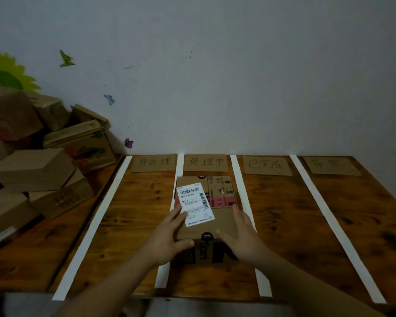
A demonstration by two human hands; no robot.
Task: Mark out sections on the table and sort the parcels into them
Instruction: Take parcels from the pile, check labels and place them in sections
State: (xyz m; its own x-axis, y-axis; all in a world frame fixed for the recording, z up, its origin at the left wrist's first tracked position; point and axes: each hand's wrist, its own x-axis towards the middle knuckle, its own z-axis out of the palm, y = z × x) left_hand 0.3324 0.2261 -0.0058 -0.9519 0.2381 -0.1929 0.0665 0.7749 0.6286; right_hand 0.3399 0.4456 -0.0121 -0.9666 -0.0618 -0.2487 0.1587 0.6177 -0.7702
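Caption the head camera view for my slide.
Left hand and right hand touch a labelled parcel lying near the 处理中 sign on the tape-divided wooden table.

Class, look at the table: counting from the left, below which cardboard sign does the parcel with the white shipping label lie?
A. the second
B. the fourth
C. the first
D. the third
A: the parcel lies between the second tape strip and the third tape strip, right below the second cardboard sign, with the left hand and right hand at its sides.
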